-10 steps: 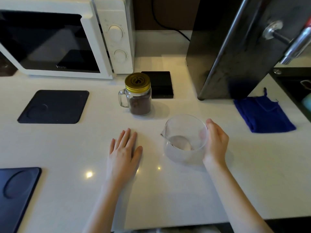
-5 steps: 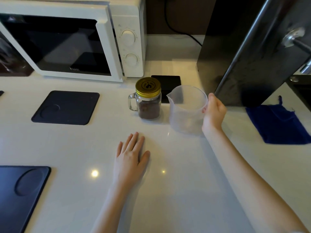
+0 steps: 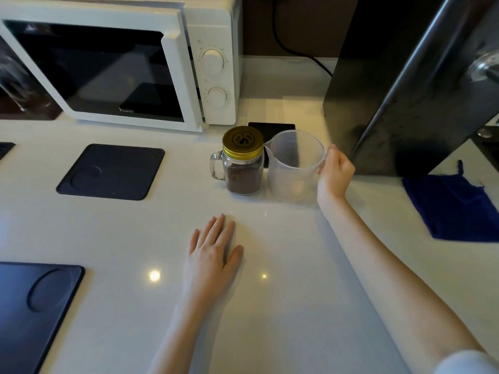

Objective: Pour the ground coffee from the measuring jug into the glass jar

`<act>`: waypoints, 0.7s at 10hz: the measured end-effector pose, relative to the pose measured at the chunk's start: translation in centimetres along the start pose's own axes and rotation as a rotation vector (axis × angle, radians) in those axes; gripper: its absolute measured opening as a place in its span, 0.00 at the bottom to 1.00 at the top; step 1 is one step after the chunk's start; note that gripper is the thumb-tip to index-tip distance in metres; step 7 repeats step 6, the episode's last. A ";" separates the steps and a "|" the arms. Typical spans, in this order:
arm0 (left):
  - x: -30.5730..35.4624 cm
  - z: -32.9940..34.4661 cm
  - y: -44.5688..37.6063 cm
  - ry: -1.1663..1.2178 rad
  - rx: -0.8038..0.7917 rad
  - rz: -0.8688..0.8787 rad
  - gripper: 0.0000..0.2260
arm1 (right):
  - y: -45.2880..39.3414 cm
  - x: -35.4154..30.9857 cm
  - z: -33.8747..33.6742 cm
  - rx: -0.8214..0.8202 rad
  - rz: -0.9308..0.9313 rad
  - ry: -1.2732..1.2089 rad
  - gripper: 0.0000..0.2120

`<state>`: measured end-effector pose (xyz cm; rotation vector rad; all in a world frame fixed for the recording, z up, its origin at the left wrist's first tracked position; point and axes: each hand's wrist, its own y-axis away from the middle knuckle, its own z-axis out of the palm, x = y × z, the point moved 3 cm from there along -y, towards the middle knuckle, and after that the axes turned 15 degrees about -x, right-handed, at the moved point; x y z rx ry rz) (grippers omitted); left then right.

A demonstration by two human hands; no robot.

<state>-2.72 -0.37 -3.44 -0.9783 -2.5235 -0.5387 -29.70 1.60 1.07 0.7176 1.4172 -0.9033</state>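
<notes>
A glass jar [image 3: 242,168] with a handle and a gold screw lid stands upright on the white counter, brown ground coffee filling its lower half. Right beside it, almost touching, stands the clear plastic measuring jug [image 3: 293,166], upright, spout toward the jar, with no coffee visible inside. My right hand [image 3: 334,175] grips the jug at its right side. My left hand [image 3: 213,252] lies flat on the counter in front of the jar, fingers spread, holding nothing.
A white microwave [image 3: 121,63] stands at the back left. A tall black appliance [image 3: 405,90] rises at the right, close to the jug. A small black square [image 3: 270,128] lies behind the jar. Dark mats [image 3: 110,171] [image 3: 32,311] lie at left, a blue cloth [image 3: 453,206] at right.
My right hand carried the jug away from me and leftward, setting it beside the jar. My left hand stayed flat on the counter. The camera view shifted forward.
</notes>
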 end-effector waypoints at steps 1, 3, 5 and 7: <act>0.0 0.0 0.0 -0.004 0.002 0.006 0.29 | -0.1 -0.1 -0.2 -0.033 0.040 0.020 0.20; 0.1 -0.1 0.0 -0.011 0.010 0.009 0.29 | 0.1 -1.1 -1.2 -0.063 0.059 0.065 0.16; 0.1 -0.1 0.0 -0.026 -0.008 0.012 0.29 | 2.6 -9.9 -3.3 -0.086 -0.168 -0.066 0.07; 0.0 -0.1 0.0 -0.025 0.003 0.024 0.29 | 3.8 -17.1 -6.1 -0.212 -0.427 -0.337 0.06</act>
